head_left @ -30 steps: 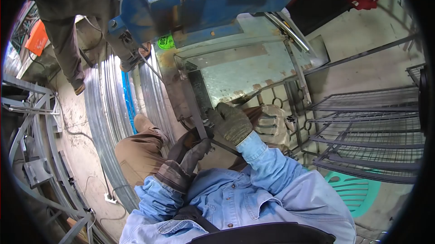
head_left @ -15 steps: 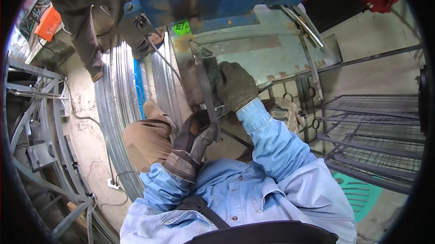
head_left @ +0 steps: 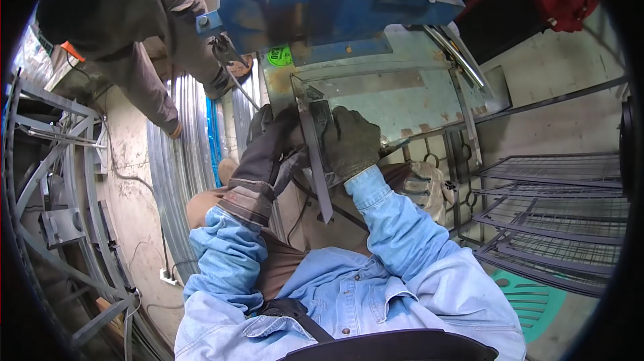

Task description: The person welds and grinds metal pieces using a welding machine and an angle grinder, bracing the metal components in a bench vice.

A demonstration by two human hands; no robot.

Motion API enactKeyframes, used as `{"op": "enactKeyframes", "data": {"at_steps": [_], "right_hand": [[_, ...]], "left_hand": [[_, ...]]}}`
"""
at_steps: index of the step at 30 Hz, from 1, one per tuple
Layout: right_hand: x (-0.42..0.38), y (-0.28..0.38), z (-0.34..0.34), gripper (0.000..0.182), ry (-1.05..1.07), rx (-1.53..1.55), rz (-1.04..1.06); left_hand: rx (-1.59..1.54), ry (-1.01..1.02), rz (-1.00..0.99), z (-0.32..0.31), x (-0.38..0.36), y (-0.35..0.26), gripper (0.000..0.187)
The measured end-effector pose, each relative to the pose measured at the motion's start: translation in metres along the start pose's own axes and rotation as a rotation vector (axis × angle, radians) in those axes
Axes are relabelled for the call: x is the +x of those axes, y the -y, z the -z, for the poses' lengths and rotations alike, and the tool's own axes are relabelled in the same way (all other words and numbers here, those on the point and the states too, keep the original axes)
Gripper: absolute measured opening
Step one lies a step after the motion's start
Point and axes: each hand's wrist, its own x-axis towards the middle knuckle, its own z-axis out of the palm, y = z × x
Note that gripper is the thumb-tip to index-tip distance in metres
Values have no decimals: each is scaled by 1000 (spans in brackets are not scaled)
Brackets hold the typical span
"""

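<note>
My right hand (head_left: 352, 143), in a dark knitted glove, is curled against a dark rectangular block (head_left: 320, 114) beside a flat metal bar (head_left: 313, 153). The bar lies along the left edge of a greenish metal plate (head_left: 376, 99), its lower end hanging free toward me. My left hand (head_left: 268, 143), in a dark glove with a thick cuff, is just left of that bar, fingers apart. Whether it touches the bar is partly hidden.
A blue machine part (head_left: 322, 16) overhangs the plate. Another person's legs (head_left: 147, 79) stand at upper left near long metal profiles (head_left: 168, 160). Wire-mesh racks (head_left: 550, 207) and a green plastic seat (head_left: 526, 301) are at right. Metal frames (head_left: 74, 227) stand at left.
My left hand has moved up and forward from the bar's lower end to beside its upper part. My right hand stays at the block. The view has shifted slightly.
</note>
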Motion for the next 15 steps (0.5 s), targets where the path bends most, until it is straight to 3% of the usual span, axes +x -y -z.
{"op": "enactKeyframes", "data": {"at_steps": [5, 7, 15], "right_hand": [[-4, -2, -7, 23, -120, 60, 48], [-5, -4, -5, 23, -78, 64, 51], [-3, -7, -6, 23, -147, 173, 73]], "left_hand": [[-205, 5, 111, -5, -5, -3, 71], [-2, -3, 93, -8, -5, 5, 70], [-49, 1, 94, -7, -2, -5, 71]]}}
